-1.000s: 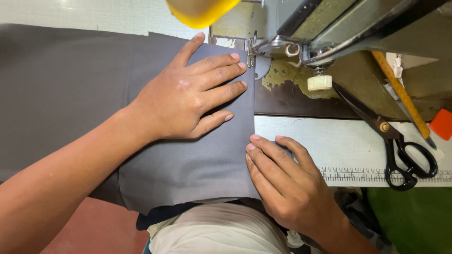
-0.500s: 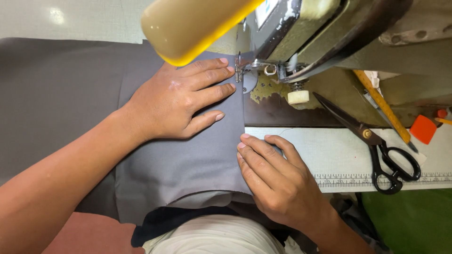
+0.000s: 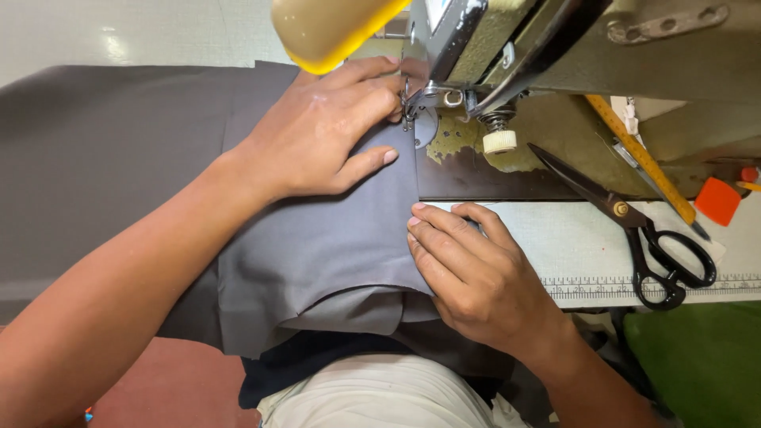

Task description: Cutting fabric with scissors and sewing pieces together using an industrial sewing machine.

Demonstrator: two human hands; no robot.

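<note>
Grey cloth (image 3: pixel 317 246) centre frame, spread over surface (image 3: pixel 587 246), straight right edge running up to needle (image 3: pixel 407 107) of sewing machine (image 3: pixel 507 47) at top.

Left hand (image 3: pixel 325 139) flat on cloth, upper centre, fingers spread, tips just beside needle: likely pinning layers flat. Forearm slants in from lower left.

Right hand (image 3: pixel 476 273) lower centre, fingertips pressed on cloth edge, likely keeping it straight.

Neither hand clamped; both press, open-palmed.

Scissors (image 3: pixel 634 230) right, untouched.

Fabric (image 3: pixel 317 246) on table under both hands; scissors (image 3: pixel 634 230) right; needle probably behind left fingertips.
</note>
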